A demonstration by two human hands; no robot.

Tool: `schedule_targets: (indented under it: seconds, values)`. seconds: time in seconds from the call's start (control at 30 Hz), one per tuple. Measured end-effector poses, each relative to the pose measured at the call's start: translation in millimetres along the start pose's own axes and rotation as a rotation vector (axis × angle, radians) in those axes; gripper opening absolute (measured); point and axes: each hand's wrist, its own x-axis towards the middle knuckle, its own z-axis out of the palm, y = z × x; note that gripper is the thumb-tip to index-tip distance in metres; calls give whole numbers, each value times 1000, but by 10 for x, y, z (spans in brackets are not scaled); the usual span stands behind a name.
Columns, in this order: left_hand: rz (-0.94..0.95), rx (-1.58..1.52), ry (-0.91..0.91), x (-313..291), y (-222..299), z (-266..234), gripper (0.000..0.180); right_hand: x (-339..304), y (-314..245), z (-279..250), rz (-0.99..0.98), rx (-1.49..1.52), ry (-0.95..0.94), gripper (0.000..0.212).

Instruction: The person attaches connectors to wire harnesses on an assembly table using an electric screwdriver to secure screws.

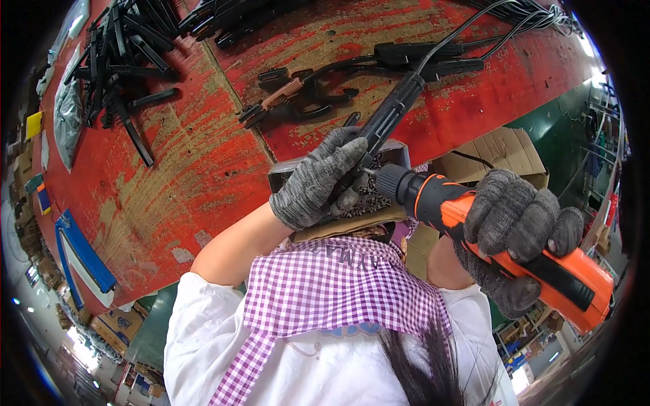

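Observation:
My left hand, in a grey knit glove, is closed around the lower end of a black ribbed welding clamp handle. The handle slants up to the right, and a grey cable leaves its far end. My right hand, gloved alike, grips an orange and black cordless screwdriver. Its tip points left at the handle's lower end, close to my left fingers; whether it touches a screw cannot be made out. Under both hands sits an open box of small dark screws, partly hidden by my left hand.
On the worn red table lie welding clamps with a copper-coloured part and cables. A pile of black handle parts is at the far left, beside a plastic bag. A cardboard box stands right of the screws.

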Motion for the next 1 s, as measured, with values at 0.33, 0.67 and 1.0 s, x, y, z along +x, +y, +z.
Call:
schedule_targets:
  seconds: [0.33, 0.67, 1.0]
  values:
    - [216, 221, 101, 35, 66, 69, 41, 6, -32, 62, -103, -35, 162, 34]
    - [1556, 2067, 974, 100, 2259, -271, 33, -361, -344, -128, -46, 24, 537, 34]
    - [198, 2218, 375, 185, 1097, -341, 47, -556, -260, -242, 64, -30, 593, 35]
